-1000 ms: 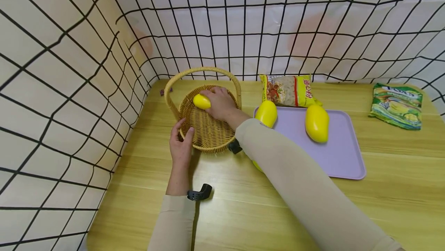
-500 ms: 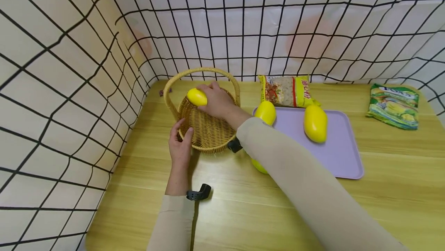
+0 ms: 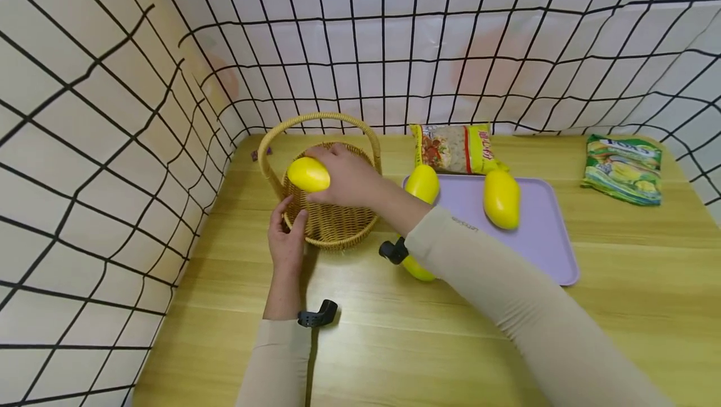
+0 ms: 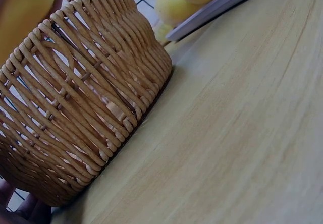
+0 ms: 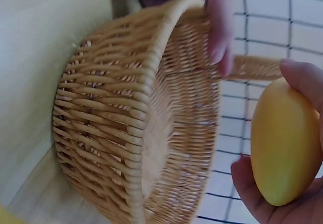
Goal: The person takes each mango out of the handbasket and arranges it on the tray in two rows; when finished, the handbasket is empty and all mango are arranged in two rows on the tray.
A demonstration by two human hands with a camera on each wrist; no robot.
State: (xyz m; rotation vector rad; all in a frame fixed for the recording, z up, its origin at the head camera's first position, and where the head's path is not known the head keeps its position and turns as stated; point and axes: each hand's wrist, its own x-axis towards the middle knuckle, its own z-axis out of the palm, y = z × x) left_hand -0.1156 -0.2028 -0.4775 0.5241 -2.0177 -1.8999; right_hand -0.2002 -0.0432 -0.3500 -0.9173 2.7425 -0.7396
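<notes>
In the head view my right hand (image 3: 348, 176) grips a yellow mango (image 3: 308, 174) above the woven wicker basket (image 3: 338, 225), near its left side. The right wrist view shows the mango (image 5: 282, 143) between thumb and fingers, outside the basket's rim (image 5: 146, 82) level. My left hand (image 3: 287, 241) holds the basket's near-left rim, thumb over the inside and fingers along the outer side. The basket stands on the table with its arched handle (image 3: 321, 116) up. Its visible woven floor bears no fruit.
Right of the basket lies a lilac tray (image 3: 543, 250) with a mango (image 3: 501, 199) and another mango (image 3: 422, 185) at its left edge. A further yellow fruit (image 3: 418, 268) is partly behind my right sleeve. Behind stand a noodle bag (image 3: 450, 147) and, far right, a green packet (image 3: 622, 170).
My right hand has lifted the mango up out of the basket and brought it slightly left and nearer. The left hand stays at the rim; the head view has shifted a little.
</notes>
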